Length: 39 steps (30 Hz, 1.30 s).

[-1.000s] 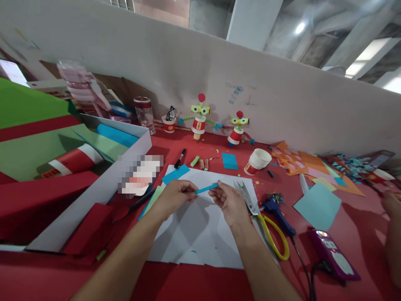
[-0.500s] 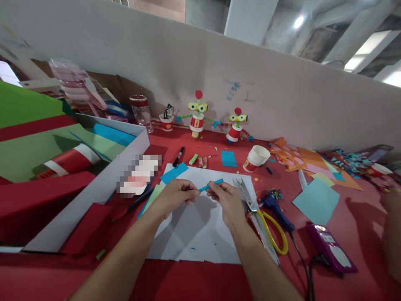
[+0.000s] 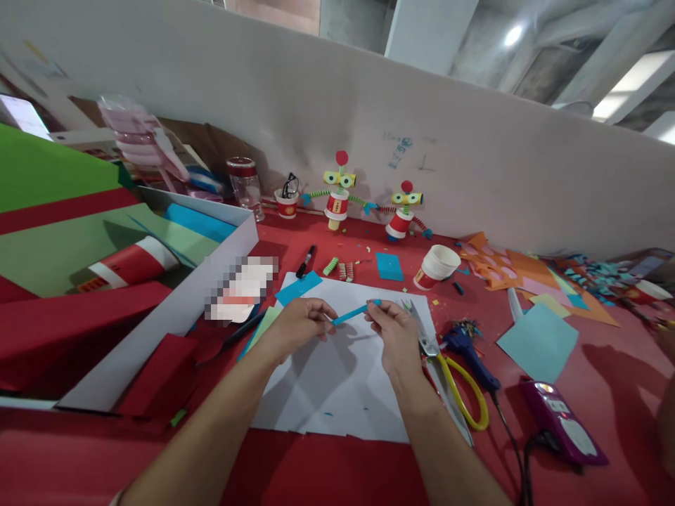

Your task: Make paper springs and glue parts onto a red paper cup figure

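Between my two hands a narrow strip of blue paper (image 3: 350, 314) is stretched, slanting up to the right. My left hand (image 3: 301, 325) pinches its lower end, and my right hand (image 3: 393, 330) pinches the upper end between thumb and fingers. Both hands hover over a white sheet of paper (image 3: 337, 379). Just right of my right hand lie scissors (image 3: 458, 393) with yellow handles, their blades partly hidden behind the hand. Past my left hand a flat blue paper piece (image 3: 299, 287) rests on the sheet's edge.
Two paper-cup robot figures (image 3: 336, 204) stand by the wall. Stacked paper cups (image 3: 437, 267), a blue glue gun (image 3: 471, 358), a purple device (image 3: 564, 422) with a cord and teal paper (image 3: 538, 341) lie to the right. A white box (image 3: 226, 263) with coloured paper fills the left.
My right hand has shifted along the blue paper strip towards its end, so more of the strip shows between my hands. The view has turned slightly left.
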### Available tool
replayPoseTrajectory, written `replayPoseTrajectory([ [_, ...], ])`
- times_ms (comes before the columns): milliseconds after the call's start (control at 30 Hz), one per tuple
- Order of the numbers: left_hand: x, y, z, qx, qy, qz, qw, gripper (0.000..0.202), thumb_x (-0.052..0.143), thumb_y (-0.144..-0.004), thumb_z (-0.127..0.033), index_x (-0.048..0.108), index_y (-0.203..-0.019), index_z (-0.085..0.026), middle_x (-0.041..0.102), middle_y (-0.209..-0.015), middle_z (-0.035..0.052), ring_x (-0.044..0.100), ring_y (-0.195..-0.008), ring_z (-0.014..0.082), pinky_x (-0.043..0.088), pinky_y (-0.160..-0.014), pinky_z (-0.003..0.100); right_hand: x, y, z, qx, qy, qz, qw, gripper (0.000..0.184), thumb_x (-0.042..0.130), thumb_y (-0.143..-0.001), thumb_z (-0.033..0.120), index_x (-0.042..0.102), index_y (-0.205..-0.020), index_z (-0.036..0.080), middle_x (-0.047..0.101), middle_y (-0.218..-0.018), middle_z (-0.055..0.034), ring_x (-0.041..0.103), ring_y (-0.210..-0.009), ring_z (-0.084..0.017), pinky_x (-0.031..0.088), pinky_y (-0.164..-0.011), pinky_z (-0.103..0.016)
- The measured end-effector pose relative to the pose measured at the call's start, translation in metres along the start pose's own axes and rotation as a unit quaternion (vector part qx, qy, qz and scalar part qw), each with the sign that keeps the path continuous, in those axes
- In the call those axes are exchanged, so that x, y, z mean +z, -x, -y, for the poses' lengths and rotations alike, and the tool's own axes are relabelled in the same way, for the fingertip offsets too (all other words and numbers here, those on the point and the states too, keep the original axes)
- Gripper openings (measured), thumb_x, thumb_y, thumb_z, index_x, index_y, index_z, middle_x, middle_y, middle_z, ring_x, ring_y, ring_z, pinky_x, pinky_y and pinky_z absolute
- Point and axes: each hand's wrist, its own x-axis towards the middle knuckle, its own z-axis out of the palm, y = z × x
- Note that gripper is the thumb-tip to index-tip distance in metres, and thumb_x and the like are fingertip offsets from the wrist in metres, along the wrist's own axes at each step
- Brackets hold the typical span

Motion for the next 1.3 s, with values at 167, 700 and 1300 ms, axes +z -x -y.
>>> replayPoseTrajectory([
  [167, -0.024, -0.009, 0.005, 0.078, -0.121, -0.179, 0.973, 0.018, 0.057, -0.061, -0.012, 0.07, -0.07, -0.022, 0.07, -0.073, 0.0069, 0.061, -0.071, 0.0236, 0.043, -0.065, 0.032, -0.001, -0.004, -0.002, -0.004, -0.007, -0.028, 1.0, 0.024, 0.074, -0.059, 0.036, 0.063, -0.07, 0.018, 0.061, -0.059, 0.0041, 0.06, -0.058, -0.011, 0.042, -0.056, -0.023],
  [700, -0.039, -0.02, 0.011, 0.062, -0.534, -0.299, 0.788, 0.026, 0.055, -0.077, -0.025, 0.064, -0.099, -0.015, 0.069, -0.098, 0.0112, 0.053, -0.1, 0.0301, 0.037, -0.082, 0.037, -0.004, -0.002, -0.018, -0.165, 0.338, -0.013, 0.926, 0.056, 0.054, -0.078, 0.023, 0.041, -0.132, 0.018, 0.046, -0.13, -0.0165, 0.064, -0.082, -0.018, 0.051, -0.078, -0.035],
  [1300, -0.042, -0.022, 0.016, 0.087, -0.513, -0.309, 0.797, 0.014, 0.056, -0.077, -0.023, 0.067, -0.085, -0.019, 0.069, -0.089, 0.0117, 0.055, -0.092, 0.0324, 0.038, -0.072, 0.038, 0.004, 0.014, -0.026, -0.33, 0.558, 0.07, 0.758, 0.033, 0.046, -0.089, 0.021, 0.059, -0.12, 0.022, 0.058, -0.124, -0.0104, 0.043, -0.12, -0.03, 0.032, -0.095, -0.049],
])
